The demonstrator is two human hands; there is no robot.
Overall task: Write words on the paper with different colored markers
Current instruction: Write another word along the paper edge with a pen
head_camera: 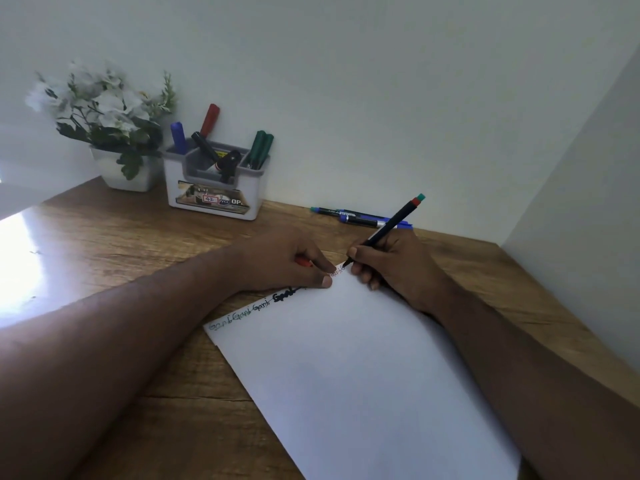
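Both forearms bare, no sleeves; left hand, right hand ungloved

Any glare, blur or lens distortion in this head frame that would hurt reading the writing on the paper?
Head view: strong glare blows out the desk at the left edge; wide-angle lens bends the wall corner and stretches both forearms; flowers look soft; the room is dim, so the writing along the paper top edge is small and not legible.

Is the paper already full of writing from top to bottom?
No, the paper carries writing only along its top edge, where the right hand holds the pen; below it is blank.
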